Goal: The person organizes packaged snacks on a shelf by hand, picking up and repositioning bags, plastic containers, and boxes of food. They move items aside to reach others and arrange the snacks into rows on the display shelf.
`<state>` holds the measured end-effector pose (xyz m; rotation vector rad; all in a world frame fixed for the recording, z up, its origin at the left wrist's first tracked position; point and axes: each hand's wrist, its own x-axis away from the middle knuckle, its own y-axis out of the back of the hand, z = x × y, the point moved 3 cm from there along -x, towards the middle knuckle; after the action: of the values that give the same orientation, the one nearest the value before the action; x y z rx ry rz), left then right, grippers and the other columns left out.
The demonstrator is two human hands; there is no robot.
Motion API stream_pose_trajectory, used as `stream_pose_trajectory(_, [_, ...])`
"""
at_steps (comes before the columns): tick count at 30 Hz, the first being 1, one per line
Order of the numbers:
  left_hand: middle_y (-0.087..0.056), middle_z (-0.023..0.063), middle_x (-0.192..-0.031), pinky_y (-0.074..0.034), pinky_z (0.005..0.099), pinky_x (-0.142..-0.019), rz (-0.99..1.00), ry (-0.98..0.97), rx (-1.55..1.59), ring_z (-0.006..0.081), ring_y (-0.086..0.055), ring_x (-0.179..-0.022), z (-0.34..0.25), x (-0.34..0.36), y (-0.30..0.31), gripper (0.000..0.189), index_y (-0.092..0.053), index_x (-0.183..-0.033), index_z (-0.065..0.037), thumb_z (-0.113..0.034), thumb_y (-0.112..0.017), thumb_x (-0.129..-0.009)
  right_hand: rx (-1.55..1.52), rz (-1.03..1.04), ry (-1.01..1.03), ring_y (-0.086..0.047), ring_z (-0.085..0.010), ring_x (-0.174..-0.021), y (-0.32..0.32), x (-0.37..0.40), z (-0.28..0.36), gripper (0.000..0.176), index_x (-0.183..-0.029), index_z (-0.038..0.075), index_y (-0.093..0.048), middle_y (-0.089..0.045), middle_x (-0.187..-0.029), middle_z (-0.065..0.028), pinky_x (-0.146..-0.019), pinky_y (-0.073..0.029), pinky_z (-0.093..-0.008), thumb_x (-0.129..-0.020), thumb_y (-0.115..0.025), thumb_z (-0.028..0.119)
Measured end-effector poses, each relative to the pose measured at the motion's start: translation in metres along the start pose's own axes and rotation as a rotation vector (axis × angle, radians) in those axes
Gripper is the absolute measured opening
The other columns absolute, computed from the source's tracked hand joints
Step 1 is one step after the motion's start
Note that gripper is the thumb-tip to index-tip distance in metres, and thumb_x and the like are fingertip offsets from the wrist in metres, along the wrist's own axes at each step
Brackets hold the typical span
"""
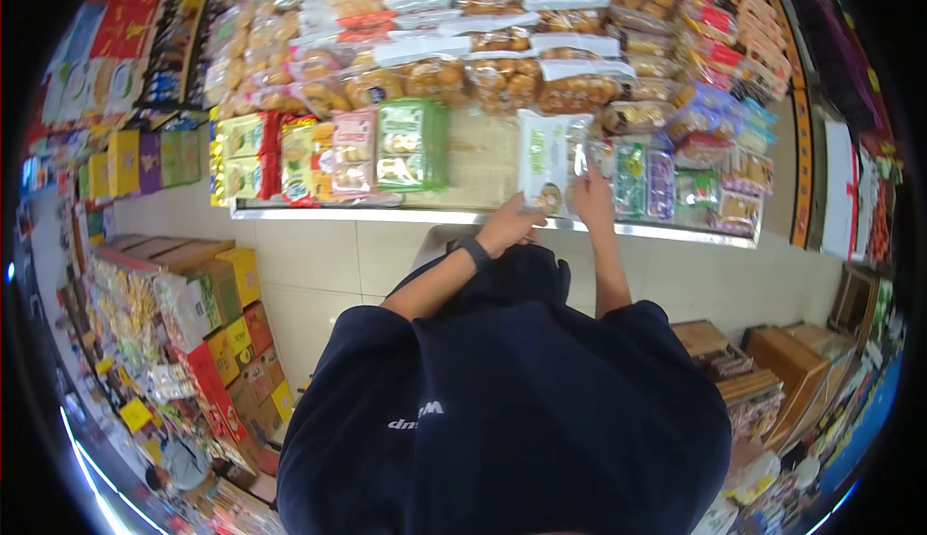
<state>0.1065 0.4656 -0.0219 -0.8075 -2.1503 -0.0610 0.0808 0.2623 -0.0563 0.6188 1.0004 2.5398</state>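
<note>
A white and green plastic snack bag [544,156] lies at the front of the display shelf. My left hand [512,227], with a dark watch at the wrist, is closed on the bag's lower left corner. On its right edge, my right hand [592,196] grips the clear plastic side, fingers bent. To the left, brown cardboard [483,154] lines the shelf, followed by green snack packs [409,146] and pink packs [353,154]. Small green packs [631,180] and purple packs [660,183] stand just right of my right hand.
The shelf has a silver front rim [386,214]. Behind, bagged pastries [502,81] fill several rows. Cardboard boxes [232,342] are stacked at lower left, with wooden crates [787,361] at lower right. Pale floor tiles [299,274] run below the shelf.
</note>
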Motion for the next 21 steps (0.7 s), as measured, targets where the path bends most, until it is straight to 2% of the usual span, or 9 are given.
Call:
stream_pose_trajectory(3, [-0.071, 0.0054, -0.103, -0.049, 0.0243, -0.063, 0.037, -0.002, -0.035, 0.0111, -0.064, -0.076, 0.006, 0.005, 0.008, 0.051, -0.05, -0.137, -0.006, -0.026, -0.065, -0.092, -0.029, 0.065, -0.036, -0.062, -0.0448, -0.107, -0.001, -0.001, -0.007, 0.048, -0.137, 0.004, -0.053, -0.064, -0.113, -0.0292, -0.094, -0.047, -0.0512, -0.091, -0.057, 0.018])
stream_pose_trajectory(4, [-0.071, 0.0058, -0.104, -0.05, 0.0251, -0.07, 0.066, -0.001, -0.044, 0.0123, -0.065, -0.081, 0.006, 0.009, 0.012, 0.06, -0.044, -0.144, -0.003, -0.026, -0.065, -0.092, -0.04, 0.092, -0.064, -0.06, -0.0448, -0.111, -0.002, 0.001, -0.004, 0.049, -0.137, 0.002, -0.053, -0.063, -0.117, -0.0294, -0.096, -0.046, -0.051, -0.091, -0.057, 0.018])
stream_pose_trajectory(7, [-0.071, 0.0067, -0.105, -0.05, 0.0254, -0.073, 0.005, 0.015, -0.034, 0.0138, -0.065, -0.086, 0.011, 0.017, 0.027, 0.066, -0.04, -0.147, 0.001, -0.027, -0.066, -0.093, 0.232, -0.287, 0.19, -0.052, -0.0453, -0.123, 0.004, 0.015, 0.033, 0.048, -0.134, -0.003, -0.053, -0.057, -0.131, -0.0274, -0.103, -0.042, -0.0508, -0.09, -0.06, 0.015])
stream_pose_trajectory(8, [-0.07, 0.0071, -0.106, -0.051, 0.0261, -0.074, 0.01, 0.006, -0.039, 0.0141, -0.065, -0.088, 0.01, 0.021, 0.033, 0.066, -0.04, -0.146, 0.002, -0.027, -0.066, -0.093, 0.206, -0.367, 0.248, -0.045, -0.0465, -0.129, 0.006, 0.019, 0.049, 0.047, -0.131, -0.006, -0.053, -0.05, -0.139, -0.0259, -0.107, -0.039, -0.0507, -0.089, -0.062, 0.013])
stream_pose_trajectory(11, [-0.069, 0.0086, -0.11, -0.052, 0.0279, -0.08, 0.051, -0.05, -0.027, 0.0149, -0.065, -0.094, 0.001, 0.04, 0.056, 0.062, -0.044, -0.143, 0.004, -0.025, -0.067, -0.094, 0.17, -0.325, 0.346, -0.051, -0.0435, -0.124, 0.0, 0.022, 0.096, 0.043, -0.128, -0.004, -0.056, -0.055, -0.132, -0.0248, -0.103, -0.043, -0.0481, -0.089, -0.063, 0.012])
stream_pose_trajectory(12, [-0.069, 0.0092, -0.112, -0.052, 0.0284, -0.082, 0.077, -0.092, -0.001, 0.015, -0.064, -0.096, 0.004, 0.044, 0.067, 0.059, -0.046, -0.142, 0.004, -0.024, -0.068, -0.095, 0.028, -0.221, 0.32, -0.06, -0.0384, -0.113, -0.008, 0.023, 0.114, 0.035, -0.121, 0.0, -0.06, -0.062, -0.12, -0.0214, -0.095, -0.048, -0.0451, -0.089, -0.064, 0.015])
stream_pose_trajectory(15, [-0.067, 0.01, -0.115, -0.051, 0.0293, -0.087, 0.089, -0.194, -0.02, 0.0157, -0.064, -0.102, 0.0, 0.065, 0.105, 0.05, -0.053, -0.136, 0.003, -0.023, -0.067, -0.096, -0.149, 0.06, 0.265, -0.066, -0.0361, -0.096, -0.055, 0.025, 0.155, 0.029, -0.115, 0.003, -0.063, -0.067, -0.104, -0.0178, -0.084, -0.052, -0.0447, -0.089, -0.066, 0.017])
stream_pose_trajectory(18, [-0.067, 0.01, -0.117, -0.051, 0.0292, -0.09, 0.046, -0.296, -0.13, 0.0165, -0.063, -0.106, -0.001, 0.09, 0.157, 0.044, -0.056, -0.132, 0.001, -0.022, -0.067, -0.096, -0.092, 0.138, 0.318, -0.069, -0.0314, -0.085, -0.115, 0.033, 0.191, 0.031, -0.117, 0.003, -0.064, -0.069, -0.1, -0.0167, -0.079, -0.054, -0.0416, -0.093, -0.064, 0.022])
stream_pose_trajectory(21, [-0.067, 0.0096, -0.119, -0.05, 0.0298, -0.094, -0.024, -0.412, -0.136, 0.0167, -0.063, -0.108, 0.006, 0.114, 0.211, 0.037, -0.058, -0.128, 0.0, -0.018, -0.067, -0.096, 0.019, 0.196, 0.182, -0.068, -0.0358, -0.087, -0.16, 0.036, 0.219, 0.028, -0.11, 0.002, -0.065, -0.069, -0.099, -0.02, -0.076, -0.053, -0.0448, -0.094, -0.062, 0.025])
